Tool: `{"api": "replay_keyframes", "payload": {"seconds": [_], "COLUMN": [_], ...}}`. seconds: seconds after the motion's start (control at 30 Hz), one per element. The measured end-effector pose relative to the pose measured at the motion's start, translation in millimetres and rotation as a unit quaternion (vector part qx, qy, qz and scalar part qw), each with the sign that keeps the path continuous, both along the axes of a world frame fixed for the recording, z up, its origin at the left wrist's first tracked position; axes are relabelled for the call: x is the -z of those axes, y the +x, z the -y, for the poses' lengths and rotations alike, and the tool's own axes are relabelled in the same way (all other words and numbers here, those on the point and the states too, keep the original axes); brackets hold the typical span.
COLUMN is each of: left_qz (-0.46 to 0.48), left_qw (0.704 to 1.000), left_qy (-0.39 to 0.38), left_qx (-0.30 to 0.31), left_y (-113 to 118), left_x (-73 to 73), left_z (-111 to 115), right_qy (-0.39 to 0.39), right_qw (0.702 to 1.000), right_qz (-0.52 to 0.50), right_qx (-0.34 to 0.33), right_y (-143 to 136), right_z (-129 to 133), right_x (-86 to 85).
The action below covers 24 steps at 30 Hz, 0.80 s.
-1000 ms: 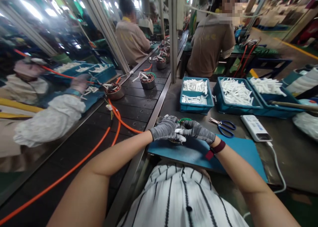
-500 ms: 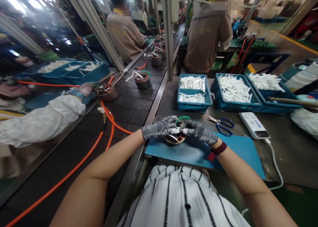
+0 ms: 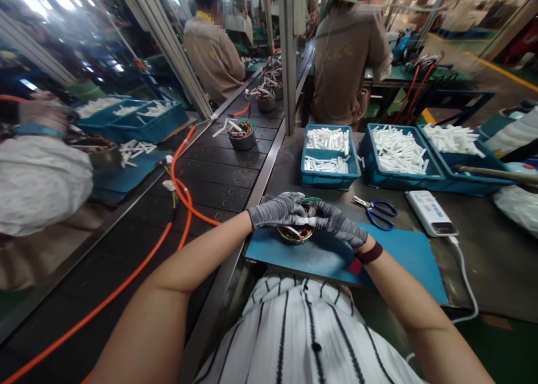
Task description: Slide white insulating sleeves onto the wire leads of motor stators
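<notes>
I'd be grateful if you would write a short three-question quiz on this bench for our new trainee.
1. True or false: the blue-handled scissors touch neither the left hand nor the right hand.
2. Beneath the wound part between the gloves is: A, a conveyor; B, the blue mat; C, a cardboard box.
3. Fill in: on this bench, the leftmost tray holds white tubes in ___ compartments.
Key: 1 true; 2 B; 3 two.
</notes>
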<state>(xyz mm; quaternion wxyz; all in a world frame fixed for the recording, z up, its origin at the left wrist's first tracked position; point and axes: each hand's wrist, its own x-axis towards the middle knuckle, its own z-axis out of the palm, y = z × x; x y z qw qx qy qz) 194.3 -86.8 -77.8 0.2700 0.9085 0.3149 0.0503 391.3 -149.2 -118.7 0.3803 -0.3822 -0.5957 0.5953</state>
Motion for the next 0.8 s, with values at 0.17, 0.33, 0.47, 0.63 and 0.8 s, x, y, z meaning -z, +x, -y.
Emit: {"api": "replay_keyframes", "payload": {"seconds": [0.17,0.33,0.47,0.63,0.8], "left_qz": [-0.076,0.037,0.195,0.228,0.217], "left_qw": [0.996,0.994,0.967,0.95,0.952], "left_qy": [0.054,0.02,0.006,-0.021,-0.073], "left_qx": [0.01,-0.097,-0.164,-0.21,-0.204], "left_y": [15.9,-1.0,-34.7,-61.8,-75.9], "left_x": [2.3,7.0,25.1,52.1,63.4], "left_z": [5.5,13.9,15.3,25.7,38.9], "right_qy": [0.041,0.079,0.144,0.189,0.141], "right_qw": [0.999,0.995,0.982,0.969,0.974], "right_qz": [-0.016,0.037,0.107,0.116,0.03], "right_qx": [0.02,0.051,0.057,0.106,0.175], "right_y": [3.8,3.1,-12.6,-3.1,14.2], "right_z": [5.7,15.4,17.1,14.6,15.1], "right_x": [9.7,5.2,-1.9,12.6,22.4]}}
